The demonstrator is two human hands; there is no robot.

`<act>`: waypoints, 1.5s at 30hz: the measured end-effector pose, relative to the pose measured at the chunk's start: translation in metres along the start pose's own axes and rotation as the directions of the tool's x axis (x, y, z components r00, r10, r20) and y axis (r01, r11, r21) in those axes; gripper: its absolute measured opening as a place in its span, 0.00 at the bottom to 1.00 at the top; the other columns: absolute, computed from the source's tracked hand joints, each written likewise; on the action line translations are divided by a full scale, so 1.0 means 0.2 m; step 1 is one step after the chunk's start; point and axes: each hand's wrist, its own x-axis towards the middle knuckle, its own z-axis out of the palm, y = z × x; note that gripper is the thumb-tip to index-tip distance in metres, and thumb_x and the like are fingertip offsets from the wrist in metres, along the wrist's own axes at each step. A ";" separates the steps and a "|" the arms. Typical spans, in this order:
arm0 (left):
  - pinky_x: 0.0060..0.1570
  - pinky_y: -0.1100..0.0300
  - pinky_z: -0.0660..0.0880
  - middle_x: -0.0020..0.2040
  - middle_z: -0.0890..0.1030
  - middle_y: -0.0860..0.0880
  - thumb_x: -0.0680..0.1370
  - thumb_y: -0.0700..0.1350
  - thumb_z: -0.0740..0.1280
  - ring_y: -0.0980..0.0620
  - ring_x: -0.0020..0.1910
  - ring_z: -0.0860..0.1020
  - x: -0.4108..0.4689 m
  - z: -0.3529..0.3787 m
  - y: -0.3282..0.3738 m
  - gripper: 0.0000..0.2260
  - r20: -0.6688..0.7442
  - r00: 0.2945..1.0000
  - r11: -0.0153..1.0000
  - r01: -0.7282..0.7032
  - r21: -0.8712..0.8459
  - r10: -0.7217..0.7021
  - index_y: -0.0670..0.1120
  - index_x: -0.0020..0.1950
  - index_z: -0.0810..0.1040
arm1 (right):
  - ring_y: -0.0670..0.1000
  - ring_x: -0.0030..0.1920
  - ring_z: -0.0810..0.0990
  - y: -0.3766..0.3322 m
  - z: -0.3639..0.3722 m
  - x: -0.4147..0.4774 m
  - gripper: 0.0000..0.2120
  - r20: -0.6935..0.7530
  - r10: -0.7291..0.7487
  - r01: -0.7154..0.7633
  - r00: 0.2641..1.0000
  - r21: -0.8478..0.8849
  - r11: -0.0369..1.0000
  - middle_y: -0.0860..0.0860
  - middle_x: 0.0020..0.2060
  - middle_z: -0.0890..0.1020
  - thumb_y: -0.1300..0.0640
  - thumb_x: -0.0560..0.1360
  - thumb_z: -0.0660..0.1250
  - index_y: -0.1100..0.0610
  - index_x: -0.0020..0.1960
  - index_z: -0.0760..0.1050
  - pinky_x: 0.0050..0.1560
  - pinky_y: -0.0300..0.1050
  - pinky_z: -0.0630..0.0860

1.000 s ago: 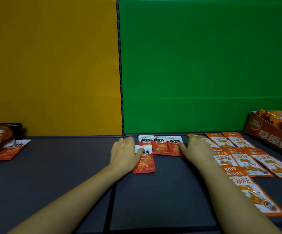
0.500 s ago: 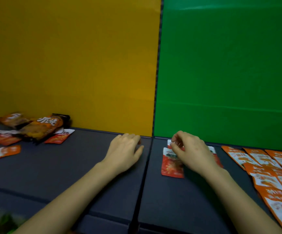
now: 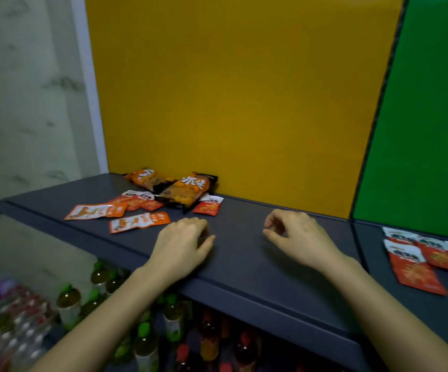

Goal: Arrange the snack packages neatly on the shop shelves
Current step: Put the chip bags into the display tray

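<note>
The nearest orange packet [image 3: 139,222] lies flat, long axis along the shelf [image 3: 244,267]. Your left grip [image 3: 184,245] rests near it, relaxed, empty; your right grip [image 3: 298,237] is loosely curled, empty.

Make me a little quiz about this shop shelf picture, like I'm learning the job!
1. True or false: the left hand holds a snack packet.
2. What stands beneath the dark grey metal shelf? A) drink bottles with green caps B) shoes C) books
3. Fill in: the flat red foil snack packets lie before the ___ back panel.
Key: 1 false; 2 A; 3 green.
</note>
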 end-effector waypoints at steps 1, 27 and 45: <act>0.46 0.56 0.70 0.50 0.79 0.50 0.78 0.55 0.59 0.49 0.52 0.76 -0.02 -0.03 -0.08 0.12 0.002 1.000 1.000 0.002 0.004 -0.002 0.48 0.51 0.75 | 0.49 0.48 0.76 -0.06 0.04 0.03 0.04 0.009 0.017 -0.017 1.000 0.003 1.000 0.44 0.42 0.76 0.48 0.76 0.63 0.47 0.48 0.71 0.46 0.45 0.71; 0.49 0.55 0.74 0.51 0.81 0.49 0.77 0.56 0.62 0.49 0.51 0.77 0.49 0.00 -1.50 0.13 0.223 0.913 0.920 0.374 -0.116 -0.343 0.49 0.51 0.79 | 0.53 0.45 0.75 -0.51 0.68 1.17 0.35 0.249 0.542 -0.593 0.803 0.246 0.766 0.55 0.43 0.79 0.28 0.69 0.58 0.60 0.46 0.81 0.43 0.45 0.68; 0.71 0.47 0.55 0.74 0.60 0.42 0.62 0.76 0.59 0.42 0.74 0.56 0.99 0.47 -1.83 0.51 0.563 0.712 0.645 0.671 -0.367 -0.420 0.43 0.75 0.59 | 0.51 0.38 0.81 -0.61 0.77 1.35 0.26 0.351 0.635 -0.715 0.688 0.476 0.512 0.54 0.41 0.82 0.46 0.65 0.76 0.62 0.54 0.74 0.31 0.38 0.74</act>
